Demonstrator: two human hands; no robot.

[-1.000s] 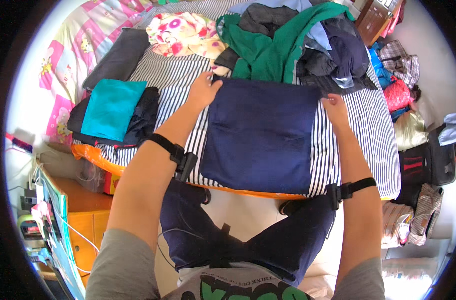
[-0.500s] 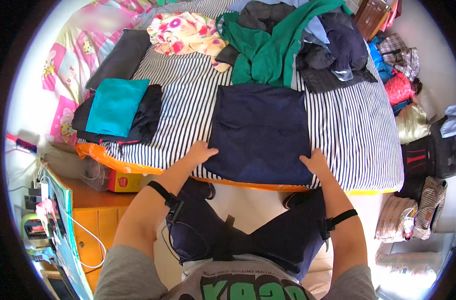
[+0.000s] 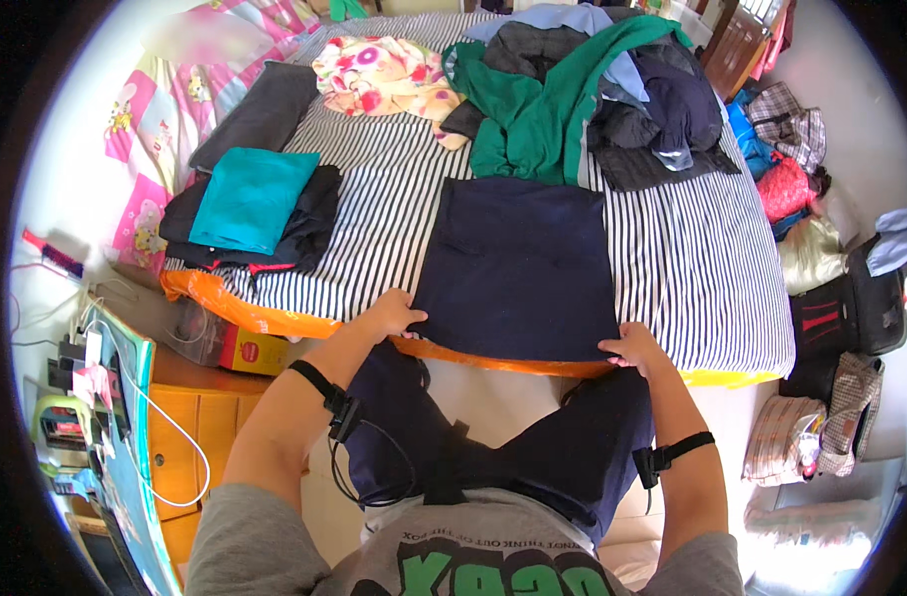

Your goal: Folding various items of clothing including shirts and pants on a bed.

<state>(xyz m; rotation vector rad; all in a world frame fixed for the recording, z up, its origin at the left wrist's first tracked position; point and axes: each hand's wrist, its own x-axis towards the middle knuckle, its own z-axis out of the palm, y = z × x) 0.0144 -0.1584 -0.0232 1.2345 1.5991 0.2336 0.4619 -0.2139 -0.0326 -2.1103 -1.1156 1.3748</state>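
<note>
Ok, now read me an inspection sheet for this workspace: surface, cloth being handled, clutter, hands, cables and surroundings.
Surface: bed with a striped cover, orange material showing along its near edge.
Job's things: navy cloth spread mostly flat, slightly creased, near the bed's front edge.
Clutter: green garment on a heap of dark and light-blue clothes at the far side; flowered cloth to its left; teal cloth on dark clothing at left.
Hands: left hand and right hand at the navy cloth's near corners; firmness of grip unclear.
Cables: white cable hanging before the wooden drawers; black cable looping below the left forearm's strapped device.
Surroundings: bags along the right wall.
</note>
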